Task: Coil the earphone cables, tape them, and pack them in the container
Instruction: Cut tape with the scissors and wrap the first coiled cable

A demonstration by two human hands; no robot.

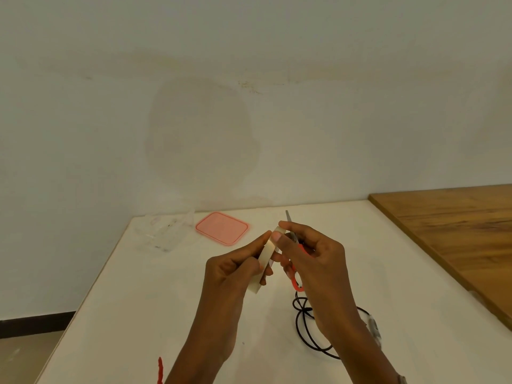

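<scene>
Left hand (235,268) gripped the tape roll (267,256); right hand (313,253) pinched its end while holding scissors (295,242). 1 black earphone cable (307,325) lay coiled but untaped on the bench (138,314). Container (163,231) stood open; packing apparently remained.

White tabletop (144,314), set against a wall; wooden surface adjoining on the right. On it: clear plastic container (163,231) at far left; pink lid (221,228) just beside it; black coiled cable (307,325) near front; red item (160,370) at front edge.

Plain room, white table (138,286), bare wall (249,79)
</scene>
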